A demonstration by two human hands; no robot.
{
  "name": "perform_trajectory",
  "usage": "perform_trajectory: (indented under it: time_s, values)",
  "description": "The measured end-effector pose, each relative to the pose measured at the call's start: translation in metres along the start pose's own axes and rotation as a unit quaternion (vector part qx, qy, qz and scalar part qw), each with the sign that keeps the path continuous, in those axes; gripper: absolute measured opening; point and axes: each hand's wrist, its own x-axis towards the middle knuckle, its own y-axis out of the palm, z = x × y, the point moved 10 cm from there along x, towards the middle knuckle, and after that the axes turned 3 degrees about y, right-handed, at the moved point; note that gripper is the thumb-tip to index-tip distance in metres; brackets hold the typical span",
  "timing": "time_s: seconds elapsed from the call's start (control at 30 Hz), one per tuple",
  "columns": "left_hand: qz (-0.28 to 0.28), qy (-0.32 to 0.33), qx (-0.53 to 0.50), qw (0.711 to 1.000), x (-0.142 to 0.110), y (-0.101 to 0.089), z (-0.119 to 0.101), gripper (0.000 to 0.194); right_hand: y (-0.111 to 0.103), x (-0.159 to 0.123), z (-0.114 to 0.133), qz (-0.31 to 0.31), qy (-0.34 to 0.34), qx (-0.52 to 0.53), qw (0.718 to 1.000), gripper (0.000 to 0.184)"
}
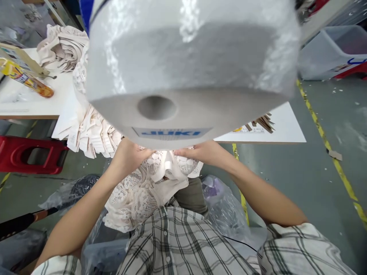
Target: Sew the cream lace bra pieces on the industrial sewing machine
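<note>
A cream lace bra (168, 164) is stretched between my two hands, just below the front of a white sewing machine (183, 110) marked JUKI. My left hand (130, 154) grips its left side, thumb pointing inward over the lace. On the other side, my right hand (199, 152) pinches the fabric with the thumb on top. The machine head partly covers the fingertips of both hands; the needle area is hidden behind it. More cream lace pieces (130, 202) hang in a heap over my lap, touching the bra.
Layered cream fabric pieces (93, 131) hang off the table's left side, with a rolled stack (63, 46) behind. A yellow-labelled bottle (27, 80) lies on the white table (17, 103). A red stool (31, 154) stands left; a clear plastic bin (329, 53) sits right.
</note>
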Motion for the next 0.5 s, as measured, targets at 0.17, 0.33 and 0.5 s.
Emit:
perform_trajectory:
  time_s: [0.17,0.33,0.5]
  values:
    - [-0.004,0.004,-0.007,1.0,0.004,-0.002,0.002,0.009,0.001,0.011,-0.01,0.01,-0.02,0.013,1.0,0.03]
    - [-0.007,-0.007,-0.023,1.0,0.004,-0.003,0.005,0.011,0.0,0.013,-0.012,0.012,-0.027,0.017,0.999,0.026]
    - [-0.016,-0.007,-0.059,0.998,0.006,-0.003,0.004,0.016,-0.005,0.012,-0.011,0.002,-0.018,0.02,1.0,0.028]
